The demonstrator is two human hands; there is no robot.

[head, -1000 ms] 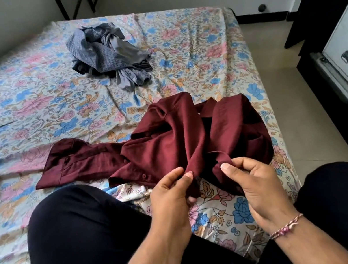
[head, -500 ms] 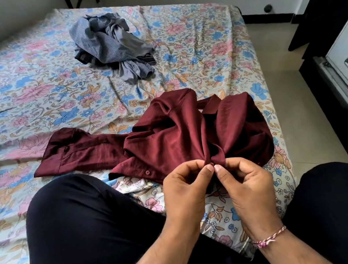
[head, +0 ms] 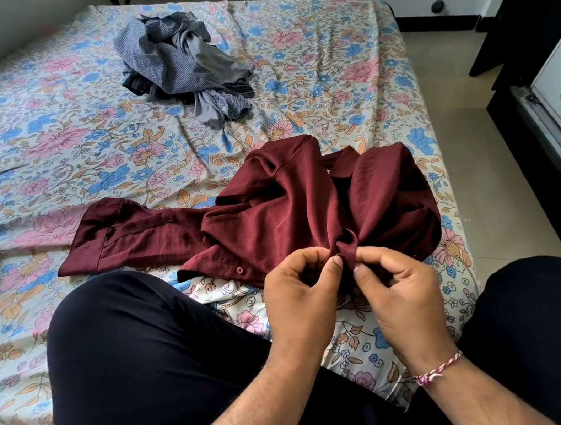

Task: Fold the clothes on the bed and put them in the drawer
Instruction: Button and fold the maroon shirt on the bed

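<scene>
Centrally, the left hand (head: 302, 292) and right hand (head: 395, 289) pinched one hem fold of the maroon shirt (head: 293, 210), which stretched away leftward.

Colours on the bed

A plain maroon shirt (head: 271, 210) lies on the bed (head: 30, 117), whose sheet is cream with pink and blue flowers and tan leaves. The clothes pile (head: 178, 65) is blue-grey, finely checked. Black trousers (head: 141, 368); pink-and-white wrist thread (head: 438, 370).
</scene>
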